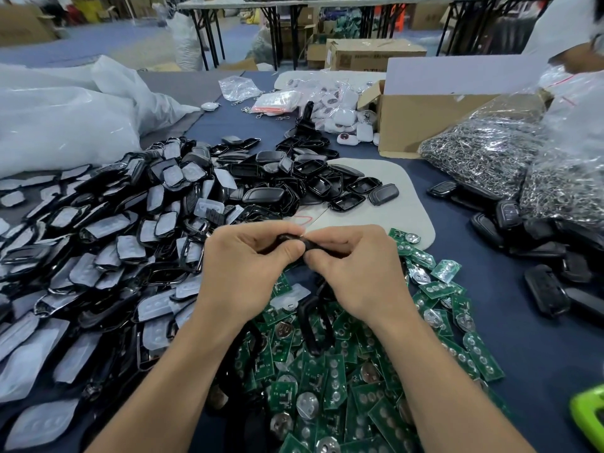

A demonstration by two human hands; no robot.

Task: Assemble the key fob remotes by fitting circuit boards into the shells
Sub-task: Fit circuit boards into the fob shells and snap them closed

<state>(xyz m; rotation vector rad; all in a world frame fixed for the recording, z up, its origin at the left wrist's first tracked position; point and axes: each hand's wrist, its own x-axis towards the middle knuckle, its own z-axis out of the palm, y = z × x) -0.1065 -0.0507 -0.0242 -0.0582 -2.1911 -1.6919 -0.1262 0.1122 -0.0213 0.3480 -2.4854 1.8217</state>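
Both hands meet at mid-frame above the table (529, 338). Left hand (248, 266): fingers curled, thumb and fingertips pinching the left end of a black shell (290, 239). Right hand (354, 273): fingers curled too, pinching the shell's right end. Thumbs nearly touch below it. The shell sits between the two sets of fingertips, held in the air over the near edge of the board pile.

Shell: black, glossy, small, mostly hidden by the fingers; only a narrow dark strip and a bit of edge show. Cannot tell whether a board is inside it.

Left to right:
- Far left: white bags (65, 125), slumped on the table.
- Left: large heap of black shells with clear button pads (98, 256), reaching up to the left forearm.
- Centre, beyond the hands: heap of empty black shell halves (304, 171), spilling onto a grey mat (392, 207).
- Centre, under the wrists and forearms: pile of green circuit boards (343, 371) with round silver contacts; a loose black frame (310, 325) lies on it.
- Far centre: white fobs (340, 116) beside a cardboard box (425, 119).
- Right: clear bags of metal key rings (483, 148); below them, closed black fobs (510, 214) in a loose row.
- Lower right corner: a green object (588, 416), cut off by the frame.
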